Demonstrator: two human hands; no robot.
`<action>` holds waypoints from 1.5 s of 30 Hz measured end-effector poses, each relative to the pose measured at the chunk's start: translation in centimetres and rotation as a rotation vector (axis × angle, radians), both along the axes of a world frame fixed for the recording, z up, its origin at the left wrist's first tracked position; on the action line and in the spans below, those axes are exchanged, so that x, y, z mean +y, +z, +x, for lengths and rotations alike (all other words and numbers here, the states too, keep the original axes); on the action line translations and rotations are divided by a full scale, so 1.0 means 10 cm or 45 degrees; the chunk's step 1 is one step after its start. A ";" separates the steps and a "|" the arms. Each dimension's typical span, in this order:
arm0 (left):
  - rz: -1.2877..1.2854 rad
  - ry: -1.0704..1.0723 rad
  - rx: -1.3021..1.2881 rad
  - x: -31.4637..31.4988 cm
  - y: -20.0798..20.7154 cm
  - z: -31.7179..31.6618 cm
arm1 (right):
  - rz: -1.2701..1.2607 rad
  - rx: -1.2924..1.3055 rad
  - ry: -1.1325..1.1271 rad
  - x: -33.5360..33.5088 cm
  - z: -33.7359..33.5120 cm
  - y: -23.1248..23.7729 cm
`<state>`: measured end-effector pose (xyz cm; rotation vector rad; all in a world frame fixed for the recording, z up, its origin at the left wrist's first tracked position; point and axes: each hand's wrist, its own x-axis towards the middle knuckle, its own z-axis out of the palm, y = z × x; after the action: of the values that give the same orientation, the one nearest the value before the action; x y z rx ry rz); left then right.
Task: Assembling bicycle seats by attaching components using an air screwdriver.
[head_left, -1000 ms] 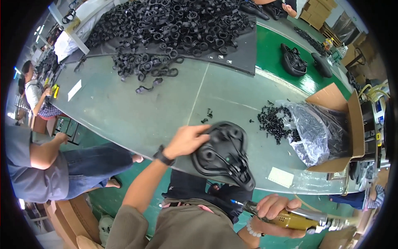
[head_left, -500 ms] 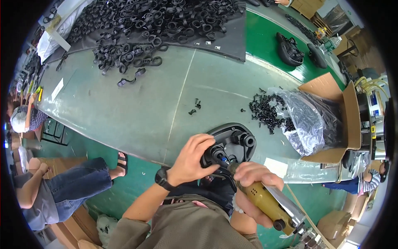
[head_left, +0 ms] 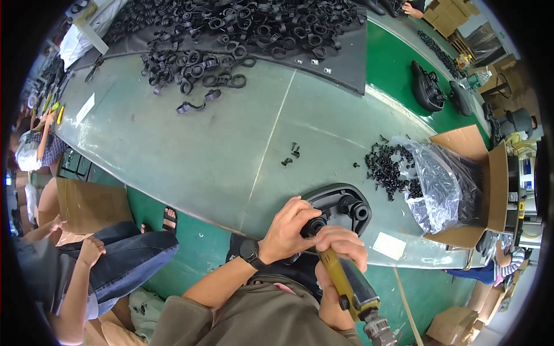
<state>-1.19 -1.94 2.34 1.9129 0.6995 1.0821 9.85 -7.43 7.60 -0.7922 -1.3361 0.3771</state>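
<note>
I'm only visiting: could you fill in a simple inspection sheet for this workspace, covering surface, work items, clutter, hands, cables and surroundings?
Surface: grey-green table, white sheet near its edge.
Work items: black part at the near edge; yellow power tool, tip hidden.
Clutter: heap of black rings, small black screws, open cardboard box with clear plastic.
Hands: left hand at the black part, grip partly hidden; right hand wrapped around the tool.
Cables: pale cord or strip beyond the edge; connection unclear.
Surroundings: green floor; another person's jeans-clad legs at left.
</note>
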 end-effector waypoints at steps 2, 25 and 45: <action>0.050 -0.095 0.041 0.05 0.06 -0.07 | -0.037 -0.034 -0.136 -0.16 -0.01 0.03; -1.341 -0.538 -0.552 -0.46 0.43 -0.09 | 0.155 0.630 -0.197 -0.62 0.10 0.68; 0.406 -0.485 0.510 0.54 0.58 0.52 | 0.279 0.273 -0.279 -0.44 0.71 0.53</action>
<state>4.03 3.50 8.11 2.4511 0.3571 0.6015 16.94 -11.83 12.93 -0.6856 -1.0572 0.1342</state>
